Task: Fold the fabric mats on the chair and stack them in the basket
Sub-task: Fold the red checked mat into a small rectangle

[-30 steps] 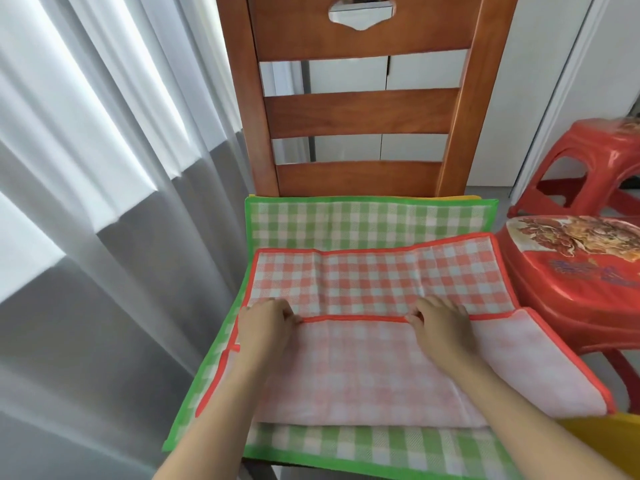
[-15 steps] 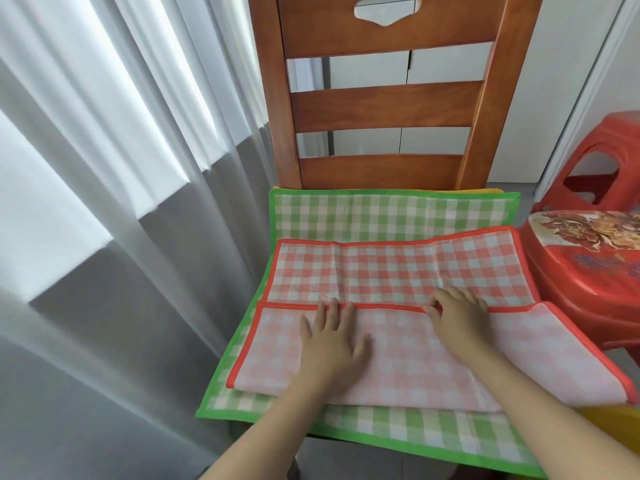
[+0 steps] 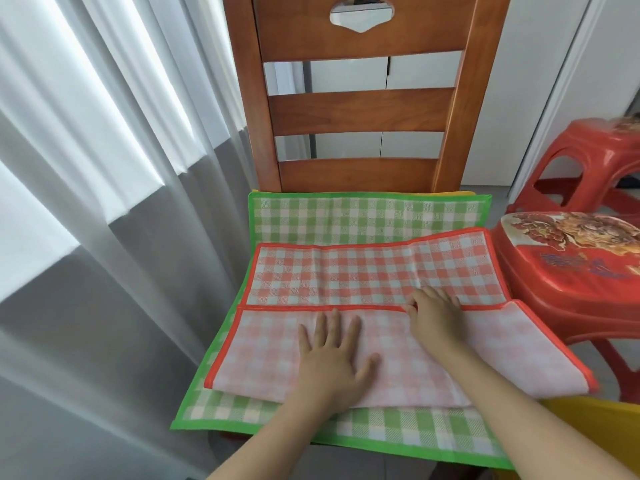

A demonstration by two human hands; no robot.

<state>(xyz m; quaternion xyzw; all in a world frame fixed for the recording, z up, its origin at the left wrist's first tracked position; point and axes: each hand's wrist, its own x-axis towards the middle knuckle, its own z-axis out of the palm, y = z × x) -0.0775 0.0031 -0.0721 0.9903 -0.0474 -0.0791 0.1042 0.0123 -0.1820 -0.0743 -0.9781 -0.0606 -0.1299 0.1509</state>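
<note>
Where curtains [image 3: 104, 202] hang, mats [image 3: 363, 271] cover chair [image 3: 360, 109].

Bright, even daylight from the left through sheer curtain [image 3: 86, 150]; soft shadows, glare on red stool [image 3: 571, 271]. Wide-angle bowing at edges, focus sharp.

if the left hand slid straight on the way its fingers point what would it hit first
Probably the folded flap's red hem just past the left hand, then the red mat's uncovered half. The hand lies flat, so nothing looks raised.
</note>
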